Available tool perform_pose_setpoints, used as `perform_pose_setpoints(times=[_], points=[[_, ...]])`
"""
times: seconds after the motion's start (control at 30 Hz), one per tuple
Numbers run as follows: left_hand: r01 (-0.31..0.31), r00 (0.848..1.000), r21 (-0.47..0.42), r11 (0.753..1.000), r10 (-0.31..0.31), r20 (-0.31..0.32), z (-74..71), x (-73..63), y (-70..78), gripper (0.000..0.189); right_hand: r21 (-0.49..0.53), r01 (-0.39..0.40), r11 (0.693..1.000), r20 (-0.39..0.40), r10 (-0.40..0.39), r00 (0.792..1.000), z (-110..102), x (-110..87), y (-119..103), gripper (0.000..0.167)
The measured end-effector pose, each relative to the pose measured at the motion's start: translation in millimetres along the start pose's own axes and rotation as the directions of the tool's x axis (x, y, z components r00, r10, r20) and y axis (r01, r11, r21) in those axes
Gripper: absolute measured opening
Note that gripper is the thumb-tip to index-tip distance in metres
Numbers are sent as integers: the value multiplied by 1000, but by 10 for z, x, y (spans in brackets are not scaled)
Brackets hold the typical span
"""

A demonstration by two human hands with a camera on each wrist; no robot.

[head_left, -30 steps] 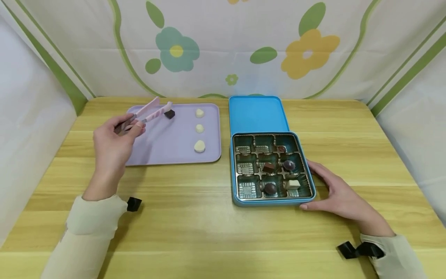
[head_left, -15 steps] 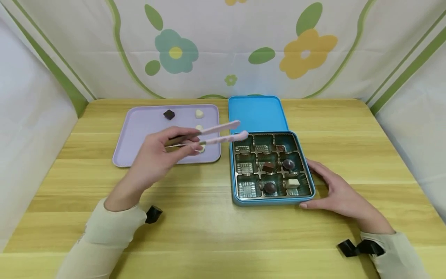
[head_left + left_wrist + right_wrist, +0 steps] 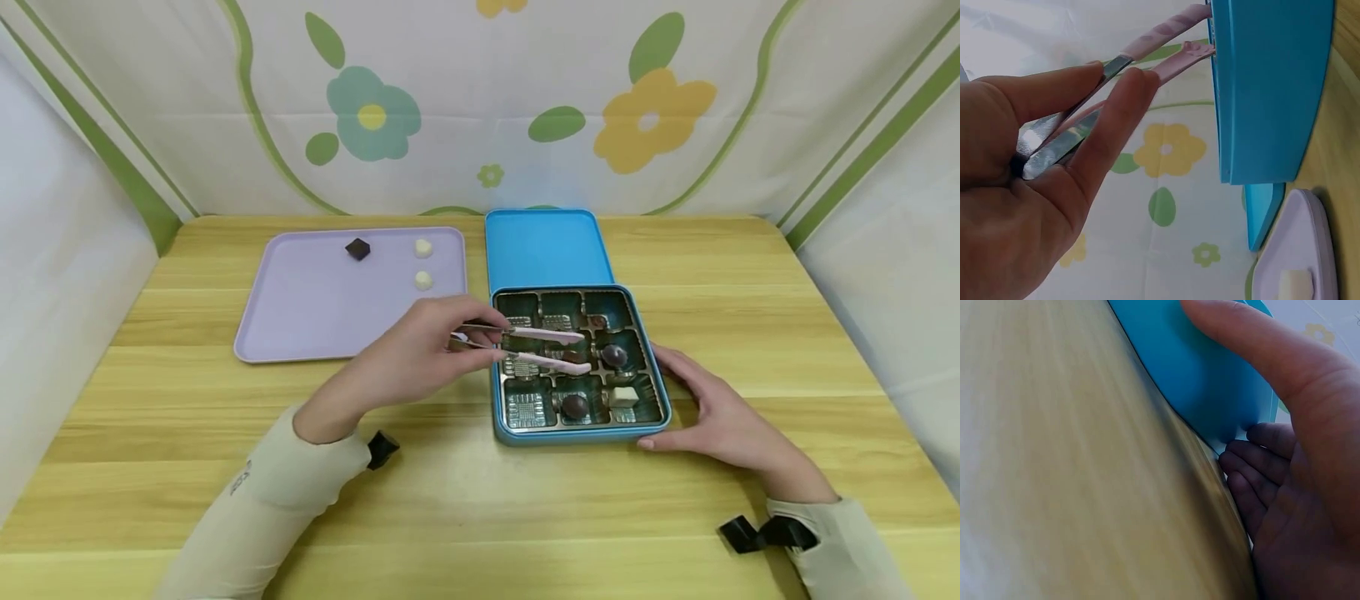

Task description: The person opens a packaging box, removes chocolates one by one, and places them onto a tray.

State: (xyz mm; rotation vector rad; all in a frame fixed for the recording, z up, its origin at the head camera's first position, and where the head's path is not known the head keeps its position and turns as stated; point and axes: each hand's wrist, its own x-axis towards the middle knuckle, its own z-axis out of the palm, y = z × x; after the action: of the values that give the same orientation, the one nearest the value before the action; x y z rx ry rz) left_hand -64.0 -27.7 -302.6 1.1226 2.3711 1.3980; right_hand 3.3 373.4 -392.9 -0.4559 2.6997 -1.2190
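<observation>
Wood-look table (image 3: 465, 517) under it all, lilac tray (image 3: 322, 308) at left, blue tin (image 3: 555, 437) w/ lid (image 3: 549, 250) lying behind. R hand (image 3: 705, 412) cups the tin's near right corner, thumb at the front wall, fingertips vs the side: decent brace IMO, firm pressure should stop skids. L hand (image 3: 420, 350) pinches pink tongs (image 3: 547, 362), arms apart, over the middle compt.; can't tell if the tips touch anything. A steep, slow approach & light squeeze prob. best, clear of the dividers.

Chocs now! Brown block (image 3: 572, 357) mid compt., seen b/w the tong arms; dark round choc (image 3: 575, 407) front-middle; cream block (image 3: 623, 397) front-right; dark block (image 3: 357, 249) & pale chocs (image 3: 423, 248) on the tray.

Writing? No brand visible on tin or tongs; just tiny sleeve marks (image 3: 242, 478), illegible.
</observation>
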Motion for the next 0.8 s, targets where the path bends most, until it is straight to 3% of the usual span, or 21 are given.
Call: perform_pose_setpoints(times=[0.13, 0.3, 0.43, 0.6, 0.8], points=[[45, 995, 72, 996, -51, 84, -10, 140, 66, 23, -2, 4, 1000, -5, -4, 1000, -21, 4, 2, 125], [57, 981, 166, 984, -87, 174, -8, 334, 97, 24, 1, -1, 1000, 1, 1, 1000, -10, 4, 11, 125], [81, 969, 197, 977, -124, 214, 8, 423, 94, 24, -10, -8, 1000, 2, 8, 1000, 9, 4, 7, 125], [124, 967, 150, 981, -153, 202, 22, 440, 59, 23, -16, -12, 1000, -1, 12, 1000, 5, 3, -8, 125], [196, 968, -5, 981, -193, 158, 12, 371, -41, 19, -14, -7, 1000, 1, 7, 1000, -6, 0, -12, 126]])
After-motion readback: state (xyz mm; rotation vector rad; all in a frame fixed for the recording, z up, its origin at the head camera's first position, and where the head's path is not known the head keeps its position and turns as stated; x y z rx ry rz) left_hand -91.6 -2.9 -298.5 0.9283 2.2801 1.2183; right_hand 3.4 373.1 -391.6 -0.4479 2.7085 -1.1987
